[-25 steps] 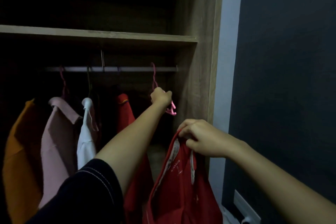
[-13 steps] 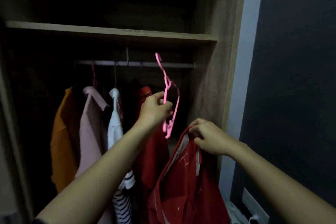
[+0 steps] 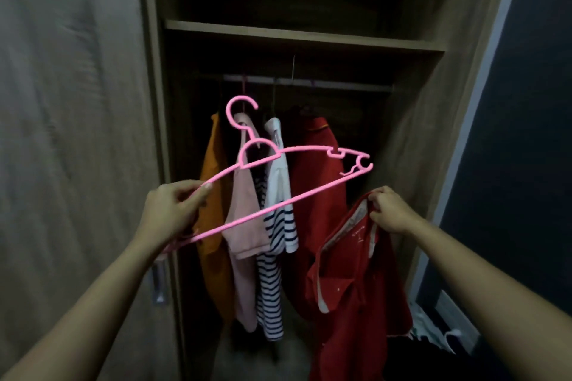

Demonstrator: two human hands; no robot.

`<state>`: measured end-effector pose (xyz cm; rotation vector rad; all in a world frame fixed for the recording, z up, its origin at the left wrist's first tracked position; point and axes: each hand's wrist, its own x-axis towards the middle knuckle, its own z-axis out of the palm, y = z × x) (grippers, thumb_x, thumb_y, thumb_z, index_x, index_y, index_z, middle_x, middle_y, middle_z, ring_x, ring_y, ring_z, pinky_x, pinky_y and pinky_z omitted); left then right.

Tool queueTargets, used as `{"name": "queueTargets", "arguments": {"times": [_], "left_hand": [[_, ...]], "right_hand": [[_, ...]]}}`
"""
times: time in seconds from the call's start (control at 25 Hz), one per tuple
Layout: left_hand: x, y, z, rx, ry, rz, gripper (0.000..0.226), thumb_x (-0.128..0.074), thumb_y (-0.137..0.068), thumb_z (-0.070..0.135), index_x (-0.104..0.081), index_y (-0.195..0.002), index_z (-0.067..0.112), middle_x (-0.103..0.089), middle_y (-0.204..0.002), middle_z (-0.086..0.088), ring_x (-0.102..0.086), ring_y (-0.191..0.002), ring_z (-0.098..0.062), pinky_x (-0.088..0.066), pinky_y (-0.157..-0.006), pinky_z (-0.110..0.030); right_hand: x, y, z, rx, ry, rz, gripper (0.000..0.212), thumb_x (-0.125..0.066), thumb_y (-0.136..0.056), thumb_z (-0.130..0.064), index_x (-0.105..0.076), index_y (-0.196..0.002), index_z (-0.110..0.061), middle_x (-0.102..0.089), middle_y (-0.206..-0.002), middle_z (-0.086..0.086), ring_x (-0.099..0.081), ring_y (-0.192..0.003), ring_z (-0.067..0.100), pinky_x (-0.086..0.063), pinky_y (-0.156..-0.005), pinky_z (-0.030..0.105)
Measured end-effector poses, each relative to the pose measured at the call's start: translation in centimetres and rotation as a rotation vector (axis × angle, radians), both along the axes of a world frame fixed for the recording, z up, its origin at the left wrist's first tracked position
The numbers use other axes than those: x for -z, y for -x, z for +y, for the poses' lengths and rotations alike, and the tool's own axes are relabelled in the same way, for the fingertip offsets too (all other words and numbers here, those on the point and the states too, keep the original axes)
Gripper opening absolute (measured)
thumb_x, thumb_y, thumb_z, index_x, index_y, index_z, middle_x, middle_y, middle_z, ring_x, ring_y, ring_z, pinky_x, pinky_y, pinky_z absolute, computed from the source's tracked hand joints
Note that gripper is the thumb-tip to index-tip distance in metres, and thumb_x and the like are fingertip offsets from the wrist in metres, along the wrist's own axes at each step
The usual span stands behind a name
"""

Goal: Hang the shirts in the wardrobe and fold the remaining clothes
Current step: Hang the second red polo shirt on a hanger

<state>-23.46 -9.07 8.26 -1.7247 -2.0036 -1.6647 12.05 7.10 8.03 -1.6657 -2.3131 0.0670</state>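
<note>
My left hand (image 3: pixel 173 210) grips the left end of an empty pink plastic hanger (image 3: pixel 294 158), held flat in front of the open wardrobe. My right hand (image 3: pixel 390 210) pinches the collar of a red shirt (image 3: pixel 349 288) that hangs limp below it, to the right of the hanger. On the wardrobe rail (image 3: pixel 309 82) hang an orange garment (image 3: pixel 213 195), a pink shirt (image 3: pixel 244 219), a white and striped shirt (image 3: pixel 277 226) and a red garment (image 3: pixel 318 179).
A wooden shelf (image 3: pixel 303 37) spans the wardrobe above the rail. The wardrobe door (image 3: pixel 77 133) stands at the left with a metal handle (image 3: pixel 158 284). A dark wall (image 3: pixel 526 133) lies to the right, with clothes on the floor (image 3: pixel 433 334) below.
My left hand has taken the pink hanger off the rail and pulled it out toward me, turning it flat. The view has drawn back from the wardrobe. My right hand keeps the red shirt's collar.
</note>
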Motion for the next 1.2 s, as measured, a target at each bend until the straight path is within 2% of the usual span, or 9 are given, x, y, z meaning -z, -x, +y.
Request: {"name": "queueTargets", "arguments": {"times": [0.16,0.24,0.32,0.48,0.72,0.84,1.0,1.12,1.2], "left_hand": [[2.1,2.9,-4.1,0.083,0.048,0.057,0.008,-0.067,-0.084,0.027,-0.072,-0.087,0.032,-0.064,-0.054,0.025,-0.055,-0.052,0.016,-0.037,-0.051,0.0],[3.1,2.7,-4.3,0.09,0.013,0.103,0.014,-0.069,-0.082,0.024,-0.076,-0.093,0.018,-0.073,-0.071,0.012,-0.061,-0.07,0.013,-0.038,-0.057,0.001],[4.5,1.8,-4.2,0.116,-0.044,0.159,0.019,-0.071,-0.082,0.024,-0.076,-0.095,0.011,-0.075,-0.085,-0.004,-0.06,-0.084,0.008,-0.039,-0.063,0.001],[8.2,-2.9,-4.1,0.189,-0.103,0.179,0.041,-0.054,-0.082,0.045,-0.076,-0.092,0.012,-0.075,-0.085,-0.003,-0.068,-0.075,-0.009,-0.048,-0.067,-0.019],[8.9,-2.6,-5.3,0.132,-0.341,0.0,0.031,-0.056,-0.086,0.032,-0.073,-0.089,0.007,-0.072,-0.081,0.0,-0.061,-0.074,-0.003,-0.042,-0.068,-0.009],[7.7,-2.0,-4.5,0.03,-0.375,0.054,0.037,-0.052,-0.089,0.04,-0.07,-0.098,0.009,-0.07,-0.092,-0.005,-0.064,-0.082,-0.017,-0.048,-0.077,-0.026],[9.0,-4.8,-5.4,-0.222,-0.357,0.115,0.03,-0.057,-0.082,0.028,-0.055,-0.112,0.029,-0.042,-0.117,-0.007,-0.043,-0.105,-0.027,-0.04,-0.086,-0.047],[13.2,-9.0,-6.2,-0.078,-0.027,0.204,0.027,-0.057,-0.079,0.036,-0.059,-0.106,0.037,-0.035,-0.126,-0.004,-0.037,-0.111,-0.027,-0.04,-0.088,-0.047],[14.4,-9.1,-5.3,0.13,0.318,0.059,0.045,-0.064,-0.081,0.032,-0.054,-0.125,0.033,-0.033,-0.135,-0.009,-0.037,-0.123,-0.025,-0.036,-0.099,-0.036]], "right_hand": [[-0.6,0.9,-2.7,-0.032,0.014,0.022,0.049,-0.056,-0.077,0.001,-0.054,-0.126,0.0,-0.045,-0.136,0.018,-0.04,-0.13,0.029,-0.03,-0.11,0.029],[-1.0,2.0,-3.9,-0.066,0.028,-0.038,0.05,-0.058,-0.077,-0.001,-0.054,-0.127,-0.001,-0.043,-0.139,0.017,-0.04,-0.131,0.03,-0.03,-0.11,0.029],[-1.1,4.7,-6.0,-0.12,0.04,-0.083,0.047,-0.057,-0.079,-0.006,-0.055,-0.126,-0.005,-0.04,-0.142,0.014,-0.039,-0.13,0.031,-0.031,-0.11,0.031],[-1.1,10.6,-10.7,-0.282,-0.089,-0.111,0.044,-0.052,-0.079,-0.009,-0.054,-0.122,-0.008,-0.041,-0.141,0.007,-0.041,-0.123,0.031,-0.037,-0.105,0.037],[-4.1,9.5,-13.9,-0.396,-0.526,-0.13,0.052,-0.028,-0.087,-0.06,-0.053,-0.121,-0.028,-0.067,-0.106,-0.007,-0.058,-0.098,0.019,-0.038,-0.084,0.038],[-5.2,9.9,-13.6,-0.321,-0.668,-0.228,0.062,-0.02,-0.081,-0.07,-0.057,-0.097,-0.024,-0.069,-0.082,0.0,-0.066,-0.078,0.027,-0.043,-0.056,0.032],[-5.1,11.0,-13.7,-0.332,-0.744,-0.163,0.057,-0.028,-0.08,-0.071,-0.057,-0.081,-0.021,-0.066,-0.069,0.002,-0.065,-0.067,0.029,-0.039,-0.047,0.029],[-6.0,11.5,-15.0,-0.361,-0.804,-0.036,0.05,-0.037,-0.081,-0.067,-0.061,-0.08,-0.023,-0.066,-0.067,0.0,-0.065,-0.066,0.025,-0.038,-0.047,0.028],[-7.2,11.3,-15.7,-0.396,-0.826,0.025,0.046,-0.043,-0.081,-0.065,-0.066,-0.082,-0.025,-0.067,-0.067,-0.002,-0.065,-0.066,0.022,-0.043,-0.048,0.029]]}}
